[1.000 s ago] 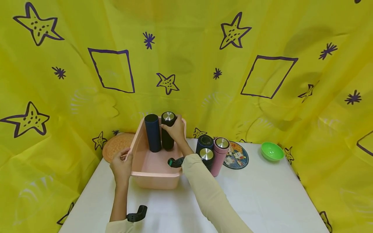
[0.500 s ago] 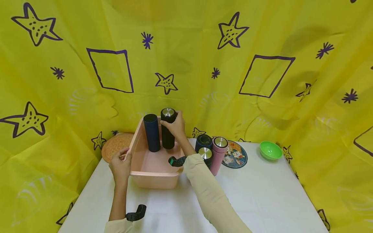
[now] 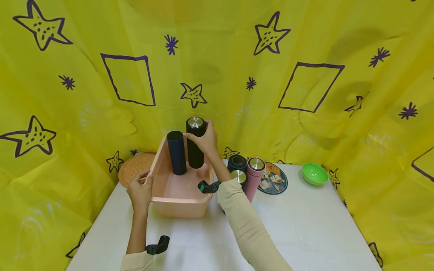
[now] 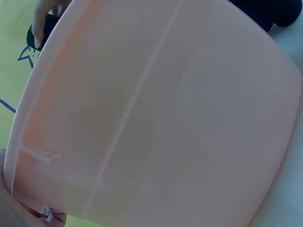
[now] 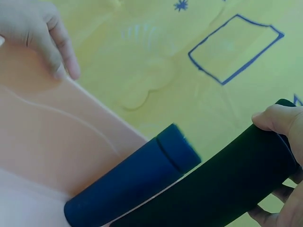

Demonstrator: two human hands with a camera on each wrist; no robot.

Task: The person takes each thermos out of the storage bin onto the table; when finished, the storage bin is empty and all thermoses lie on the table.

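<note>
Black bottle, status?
Right hand grips black bottle in pink tub. Left hand holds tub rim. Blue bottle close beside.

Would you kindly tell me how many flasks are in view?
5: a navy one standing in the tub, a black one held over it, and three clustered just right of the tub; more may be hidden.

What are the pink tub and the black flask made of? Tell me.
Pink tub: likely plastic, smooth, faintly glossy, with thin moulded walls. Black flask, held by the right hand: matte dark coating, shiny silver cap top, probably steel.
</note>
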